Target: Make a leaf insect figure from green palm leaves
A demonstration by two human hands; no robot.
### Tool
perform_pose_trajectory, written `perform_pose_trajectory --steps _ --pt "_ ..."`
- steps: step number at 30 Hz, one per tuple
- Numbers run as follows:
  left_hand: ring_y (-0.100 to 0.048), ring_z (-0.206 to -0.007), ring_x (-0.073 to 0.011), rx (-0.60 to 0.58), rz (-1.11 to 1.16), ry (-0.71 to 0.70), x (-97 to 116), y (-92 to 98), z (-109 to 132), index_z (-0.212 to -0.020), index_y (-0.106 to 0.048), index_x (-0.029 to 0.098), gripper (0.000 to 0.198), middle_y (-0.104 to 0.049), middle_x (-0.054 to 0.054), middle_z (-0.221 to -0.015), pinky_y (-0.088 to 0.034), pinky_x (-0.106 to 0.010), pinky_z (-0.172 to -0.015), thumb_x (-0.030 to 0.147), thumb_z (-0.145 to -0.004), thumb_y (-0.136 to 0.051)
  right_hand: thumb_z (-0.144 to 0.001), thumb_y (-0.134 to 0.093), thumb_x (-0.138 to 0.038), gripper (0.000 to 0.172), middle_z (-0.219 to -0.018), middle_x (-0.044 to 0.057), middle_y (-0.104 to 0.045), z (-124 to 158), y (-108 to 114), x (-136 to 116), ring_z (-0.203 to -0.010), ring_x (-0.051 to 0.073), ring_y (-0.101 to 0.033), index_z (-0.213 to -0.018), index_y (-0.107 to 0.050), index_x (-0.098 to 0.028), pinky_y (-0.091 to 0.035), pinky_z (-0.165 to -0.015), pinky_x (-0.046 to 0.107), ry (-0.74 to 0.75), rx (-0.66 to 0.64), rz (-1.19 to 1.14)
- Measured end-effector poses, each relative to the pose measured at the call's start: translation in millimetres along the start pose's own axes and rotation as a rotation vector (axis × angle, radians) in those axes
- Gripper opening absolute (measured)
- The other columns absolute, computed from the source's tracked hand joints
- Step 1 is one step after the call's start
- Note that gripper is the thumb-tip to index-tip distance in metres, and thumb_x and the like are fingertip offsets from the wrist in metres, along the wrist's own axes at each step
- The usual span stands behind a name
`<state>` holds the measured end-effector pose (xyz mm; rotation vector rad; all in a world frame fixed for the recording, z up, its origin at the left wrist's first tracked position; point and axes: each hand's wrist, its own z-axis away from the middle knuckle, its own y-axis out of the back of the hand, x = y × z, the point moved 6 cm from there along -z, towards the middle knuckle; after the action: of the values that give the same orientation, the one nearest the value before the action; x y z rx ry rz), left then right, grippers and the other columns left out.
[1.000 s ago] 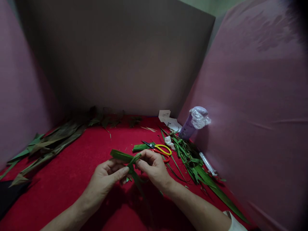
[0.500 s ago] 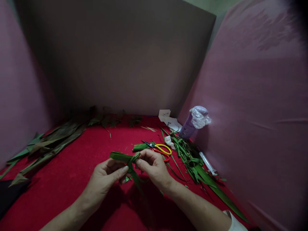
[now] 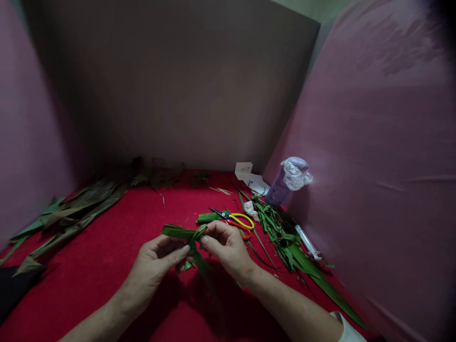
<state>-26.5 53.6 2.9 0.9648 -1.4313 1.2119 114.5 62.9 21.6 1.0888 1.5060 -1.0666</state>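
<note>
Both my hands hold a folded green leaf strip (image 3: 181, 232) just above the red cloth (image 3: 117, 247). My left hand (image 3: 156, 263) pinches it from below with thumb and fingers closed. My right hand (image 3: 228, 247) grips the strip's knotted middle with fingertips pressed together. One end of the strip sticks out to the left, another hangs down between my hands.
Scissors with yellow and red handles (image 3: 235, 221) lie just beyond my right hand. A heap of cut green leaves (image 3: 285, 237) lies at the right, by a purple bottle with plastic wrap (image 3: 287, 183). Dry leaves (image 3: 78, 209) line the left and back. Paper slips (image 3: 249, 175) sit at the back.
The leaf strip's left end has dipped slightly lower and leftward; my hands have barely shifted.
</note>
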Motion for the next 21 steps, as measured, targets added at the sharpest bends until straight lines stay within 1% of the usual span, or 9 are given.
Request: perform_pose_trajectory --steps 2,4,7,8,10,12,13,18,21 --pt "-0.055 -0.061 -0.0128 -0.013 0.009 0.004 0.1 -0.3 -0.4 -0.086 -0.070 0.019 0.016 -0.070 -0.003 -0.079 -0.044 -0.021 -0.052 0.021 -0.070 -0.070 -0.068 -0.063 -0.024 0.009 -0.058 -0.003 -0.054 -1.2 1.2 0.8 -0.052 0.008 -0.046 -0.067 -0.060 -0.016 -0.036 -0.052 0.022 -0.037 -0.004 -0.050" --pt "-0.054 -0.057 -0.0115 -0.028 0.029 0.030 -1.4 -0.2 -0.3 -0.086 -0.070 0.019 0.018 -0.069 -0.002 -0.071 -0.044 -0.020 -0.051 0.021 -0.069 -0.070 -0.067 -0.064 -0.022 0.008 -0.056 -0.003 -0.055 -2.7 3.3 4.6 -0.049 0.007 -0.046 -0.068 -0.061 -0.015 -0.036 -0.050 0.020 -0.113 -0.027 -0.134" --pt "-0.053 -0.051 -0.0097 -0.067 0.051 0.085 -3.4 -1.6 1.1 -0.092 -0.068 0.019 0.026 -0.064 0.002 -0.057 -0.043 -0.019 -0.050 0.020 -0.067 -0.073 -0.065 -0.065 -0.017 0.013 -0.059 -0.003 -0.058 -4.1 6.2 13.1 -0.049 0.006 -0.049 -0.078 -0.061 -0.014 -0.036 -0.048 0.017 -0.258 -0.091 -0.294" --pt "-0.055 -0.052 -0.0106 -0.082 0.060 0.097 -3.0 -2.7 1.8 -0.096 -0.067 0.020 0.031 -0.065 0.001 -0.058 -0.044 -0.019 -0.052 0.019 -0.066 -0.073 -0.064 -0.065 -0.015 0.017 -0.060 -0.003 -0.058 -4.2 6.2 15.1 -0.049 0.006 -0.050 -0.081 -0.061 -0.014 -0.037 -0.047 0.017 -0.296 -0.122 -0.346" --pt "-0.063 -0.065 -0.0158 -0.102 0.084 0.116 -0.9 -4.7 3.2 -0.107 -0.063 0.022 0.044 -0.070 -0.002 -0.071 -0.048 -0.023 -0.060 0.019 -0.065 -0.074 -0.063 -0.065 -0.014 0.022 -0.059 -0.003 -0.058 -3.3 4.1 17.2 -0.049 0.007 -0.051 -0.085 -0.059 -0.016 -0.038 -0.047 0.017 -0.352 -0.202 -0.426" --pt "-0.066 -0.081 -0.0217 -0.124 0.099 0.125 1.5 -6.3 4.7 -0.117 -0.056 0.025 0.055 -0.072 -0.004 -0.085 -0.050 -0.029 -0.070 0.018 -0.065 -0.074 -0.063 -0.064 -0.013 0.022 -0.057 -0.003 -0.058 -0.9 0.0 18.3 -0.047 0.007 -0.050 -0.084 -0.058 -0.015 -0.040 -0.046 0.018 -0.397 -0.282 -0.471" --pt "-0.066 -0.083 -0.0225 -0.141 0.092 0.123 2.2 -6.8 5.3 -0.118 -0.055 0.026 0.057 -0.072 -0.005 -0.088 -0.050 -0.030 -0.072 0.018 -0.066 -0.074 -0.064 -0.063 -0.012 0.020 -0.056 -0.003 -0.059 0.5 -2.2 19.0 -0.046 0.007 -0.050 -0.083 -0.058 -0.015 -0.041 -0.046 0.018 -0.419 -0.311 -0.482" --pt "-0.060 -0.060 -0.0116 -0.154 0.003 0.039 0.0 -2.2 5.5 -0.089 -0.066 0.023 0.022 -0.070 0.001 -0.072 -0.046 -0.020 -0.058 0.018 -0.068 -0.073 -0.065 -0.060 -0.012 0.016 -0.054 -0.003 -0.059 4.8 -8.0 24.8 -0.044 0.006 -0.050 -0.080 -0.057 -0.015 -0.041 -0.046 0.018 -0.488 -0.328 -0.488" --pt "-0.056 -0.058 -0.0108 -0.168 -0.018 0.019 -3.1 -1.8 4.5 -0.081 -0.065 0.021 0.011 -0.068 0.002 -0.066 -0.044 -0.019 -0.056 0.020 -0.071 -0.070 -0.066 -0.061 -0.015 0.013 -0.056 -0.002 -0.059 4.0 -7.4 23.9 -0.045 0.007 -0.050 -0.079 -0.058 -0.014 -0.040 -0.046 0.018 -0.454 -0.303 -0.390"
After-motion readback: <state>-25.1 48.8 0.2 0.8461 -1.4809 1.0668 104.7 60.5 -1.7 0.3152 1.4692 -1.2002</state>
